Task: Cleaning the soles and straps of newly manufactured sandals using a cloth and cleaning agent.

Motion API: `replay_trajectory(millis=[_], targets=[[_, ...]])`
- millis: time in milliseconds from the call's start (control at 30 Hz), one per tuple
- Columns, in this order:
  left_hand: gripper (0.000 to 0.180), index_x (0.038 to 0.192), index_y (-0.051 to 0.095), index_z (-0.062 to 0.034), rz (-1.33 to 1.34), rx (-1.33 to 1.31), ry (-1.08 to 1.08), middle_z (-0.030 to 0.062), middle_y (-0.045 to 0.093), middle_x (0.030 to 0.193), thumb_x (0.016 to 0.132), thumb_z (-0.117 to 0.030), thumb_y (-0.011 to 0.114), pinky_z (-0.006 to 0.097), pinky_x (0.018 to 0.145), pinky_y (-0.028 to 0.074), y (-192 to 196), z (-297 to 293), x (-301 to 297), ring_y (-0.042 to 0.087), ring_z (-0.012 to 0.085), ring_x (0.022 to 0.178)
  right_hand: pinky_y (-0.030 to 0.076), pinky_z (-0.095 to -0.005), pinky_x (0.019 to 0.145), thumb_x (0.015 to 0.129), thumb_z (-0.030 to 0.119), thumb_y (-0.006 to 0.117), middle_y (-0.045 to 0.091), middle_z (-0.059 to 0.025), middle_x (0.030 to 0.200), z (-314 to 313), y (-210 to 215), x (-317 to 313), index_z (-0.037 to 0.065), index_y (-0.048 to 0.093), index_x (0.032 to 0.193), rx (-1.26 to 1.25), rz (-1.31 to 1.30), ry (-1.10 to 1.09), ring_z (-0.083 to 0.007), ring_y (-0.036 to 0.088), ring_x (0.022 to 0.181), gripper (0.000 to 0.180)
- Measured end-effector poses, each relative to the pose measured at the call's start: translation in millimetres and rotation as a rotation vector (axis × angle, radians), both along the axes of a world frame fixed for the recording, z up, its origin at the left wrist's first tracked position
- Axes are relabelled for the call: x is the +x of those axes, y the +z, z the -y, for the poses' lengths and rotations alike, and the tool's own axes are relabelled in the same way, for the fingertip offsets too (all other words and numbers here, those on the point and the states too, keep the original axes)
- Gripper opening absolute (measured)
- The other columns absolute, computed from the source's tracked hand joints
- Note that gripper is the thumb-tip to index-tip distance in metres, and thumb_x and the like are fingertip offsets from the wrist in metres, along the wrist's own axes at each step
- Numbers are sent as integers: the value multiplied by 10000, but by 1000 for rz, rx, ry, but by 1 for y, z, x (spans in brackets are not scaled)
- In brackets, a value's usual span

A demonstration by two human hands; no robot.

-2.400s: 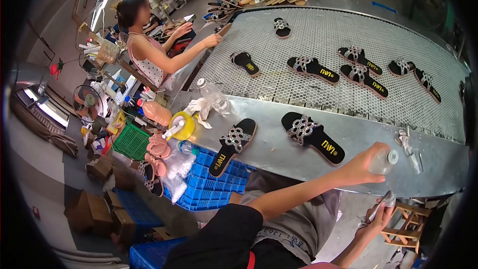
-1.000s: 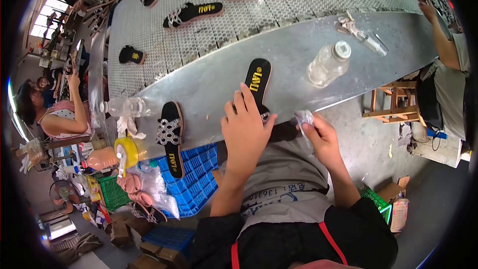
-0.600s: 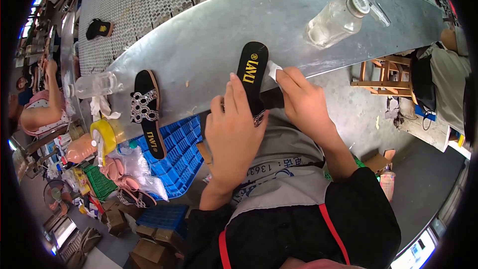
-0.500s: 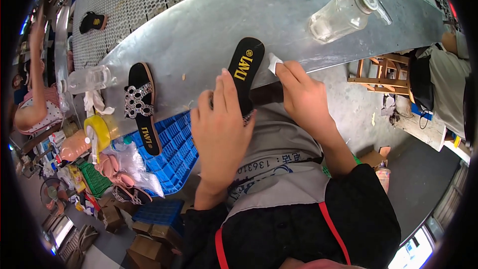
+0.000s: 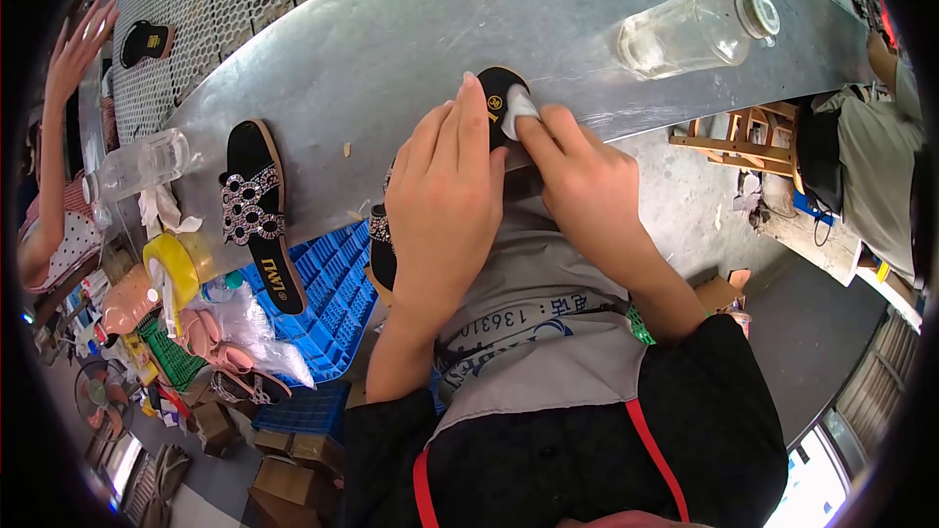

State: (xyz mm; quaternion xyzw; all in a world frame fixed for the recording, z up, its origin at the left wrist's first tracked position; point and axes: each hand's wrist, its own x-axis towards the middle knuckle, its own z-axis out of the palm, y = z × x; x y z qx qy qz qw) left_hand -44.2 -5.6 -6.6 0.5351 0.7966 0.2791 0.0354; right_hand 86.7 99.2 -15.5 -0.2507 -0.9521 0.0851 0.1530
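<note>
My left hand [image 5: 445, 205] lies over a black slide sandal, its fingers stretched together and hiding most of it. The sandal's rounded insole end [image 5: 499, 88], with gold print, shows past the fingertips. A glittery strap and a tan sole edge show left of the hand, seemingly the same sandal. My right hand [image 5: 587, 171] pinches a small white cloth [image 5: 519, 110], its tip pressed on the insole. A second black sandal [image 5: 252, 205] with a jewelled strap lies on the metal table [image 5: 391, 49] to the left, partly over its edge.
A clear bottle [image 5: 690, 34] stands tilted in view at the far right; another bottle [image 5: 142, 164] is at the left, near yellow tape [image 5: 166, 269]. Below the table edge is a blue crate [image 5: 328, 284]. A mesh conveyor [image 5: 235, 15] carries sandals. Other people sit at both sides.
My right hand has brought the white cloth left onto the insole. My left hand has shifted further over the sandal, which now appears tilted. The view has moved slightly.
</note>
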Motion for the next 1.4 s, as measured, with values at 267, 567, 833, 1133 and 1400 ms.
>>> replay_trajectory(millis=[267,567,833,1133,1400], targets=[[679,1453,568,26,10,24,28,142,714,1203,825,-95,795,405,933,550,-4,-1,0,673,298,1139,527,-278,524,818,137,690,536,4,933,9,5,8,125,683,1119,21,117,2,-128,615,672,301],[672,1438,590,6,27,60,23,126,722,1216,810,-93,809,401,938,549,-9,1,-2,672,288,1143,529,-292,505,822,146,700,545,3,941,11,8,5,127,660,1155,31,180,-40,-131,624,673,336],[646,1415,610,-4,55,78,60,119,727,1193,810,-96,816,401,939,553,-11,3,-4,670,294,1132,546,-292,511,842,143,685,542,-3,945,11,9,0,126,654,1135,65,207,-8,-135,650,694,295],[628,1403,623,-17,36,79,10,110,736,1153,810,-89,817,391,918,562,-11,2,-8,674,284,1103,549,-292,510,841,132,678,546,-7,955,5,13,-1,125,648,1155,50,187,15,-140,665,687,316],[667,1434,611,-43,54,90,-1,101,744,1139,804,-93,824,384,901,565,-15,2,-7,678,269,1095,545,-313,498,839,119,672,558,-3,963,11,12,6,121,647,1152,74,239,-32,-153,669,679,313]])
